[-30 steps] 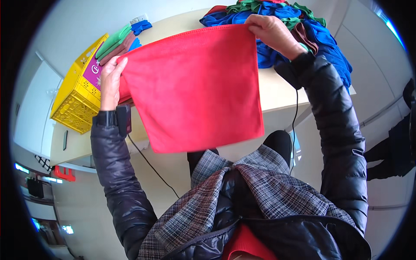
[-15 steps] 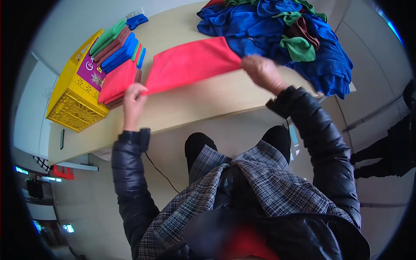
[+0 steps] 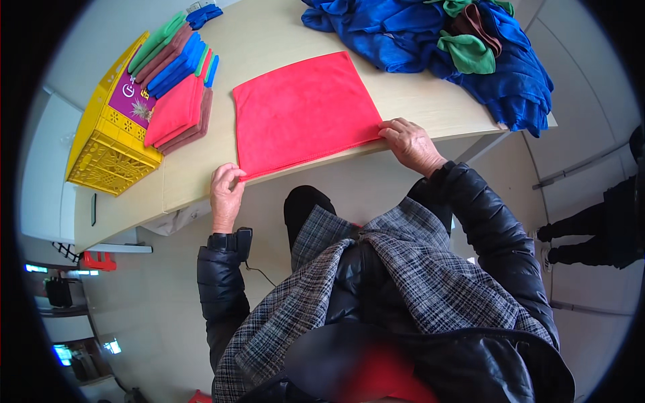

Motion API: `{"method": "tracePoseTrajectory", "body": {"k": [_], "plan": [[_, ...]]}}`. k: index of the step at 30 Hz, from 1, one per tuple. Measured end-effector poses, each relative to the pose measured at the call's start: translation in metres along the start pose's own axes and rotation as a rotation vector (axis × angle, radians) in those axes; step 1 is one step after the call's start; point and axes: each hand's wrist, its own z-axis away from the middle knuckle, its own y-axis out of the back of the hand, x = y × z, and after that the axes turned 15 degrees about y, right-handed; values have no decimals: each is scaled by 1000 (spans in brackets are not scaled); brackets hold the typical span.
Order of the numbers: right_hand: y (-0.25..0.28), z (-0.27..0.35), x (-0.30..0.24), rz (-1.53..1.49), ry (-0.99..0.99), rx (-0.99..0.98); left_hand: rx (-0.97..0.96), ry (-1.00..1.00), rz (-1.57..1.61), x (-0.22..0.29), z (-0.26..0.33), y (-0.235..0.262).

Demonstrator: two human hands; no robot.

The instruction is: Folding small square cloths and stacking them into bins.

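Observation:
A red cloth (image 3: 302,111) lies spread flat on the pale table, its near edge along the table's front edge. My left hand (image 3: 226,195) pinches its near left corner between thumb and fingers. At the near right corner, my right hand (image 3: 411,144) grips the cloth in the same way. Left of the cloth, folded red cloths (image 3: 176,111) lie stacked, with brown ones (image 3: 191,138) beneath at the near side. Folded blue (image 3: 178,70), brown and green cloths continue the row behind them.
A yellow plastic crate (image 3: 111,151) stands left of the folded cloths. A heap of loose blue cloths (image 3: 383,33) with some green and brown ones covers the table's far right and hangs over its edge. A person's dark-clothed legs (image 3: 584,232) show at the far right.
Both hands have drawn the red cloth toward me and down. Its near edge now rests at the table's front edge, and the cloth lies flatter and shows more of its surface.

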Motion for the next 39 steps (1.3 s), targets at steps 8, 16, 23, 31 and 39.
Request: {"method": "tracePoseTrajectory", "body": {"k": [8,16,23,31,39], "plan": [[19,-15,-2,-67,-7,-5,-110,-1,-70,23,-5,21],[-80,-107,-33,13,-351,-79,-163,-129,-289,66,-50,-86],[-75,-65,-11,118,-360,-235,-72,-4,-630,40,-38,-86],[-20,-79,35,18,-435,-558,-225,180,-664,28,-41,-36],[-100,-168,40,4,-301,-380,-275,36,-618,37,-146,-92]]}}
